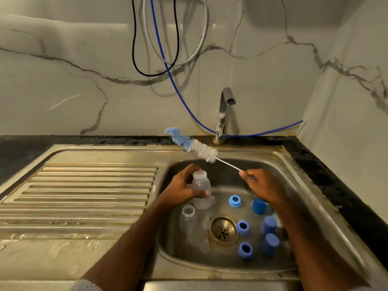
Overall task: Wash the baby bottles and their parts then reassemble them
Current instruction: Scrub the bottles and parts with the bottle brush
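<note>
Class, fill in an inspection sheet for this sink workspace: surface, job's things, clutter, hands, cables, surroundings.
Surface: steel sink with ribbed drainboard; tap not running.
Job's things: three blue rings, three blue caps and clear bottles in the basin.
Clutter: nothing seen.
Hands: left hand grips a clear bottle; right hand holds the bottle brush, bristles outside the bottle.
Cables: black cable, grey hose, blue hose on the wall.
Surroundings: marble wall, dark counter.
</note>
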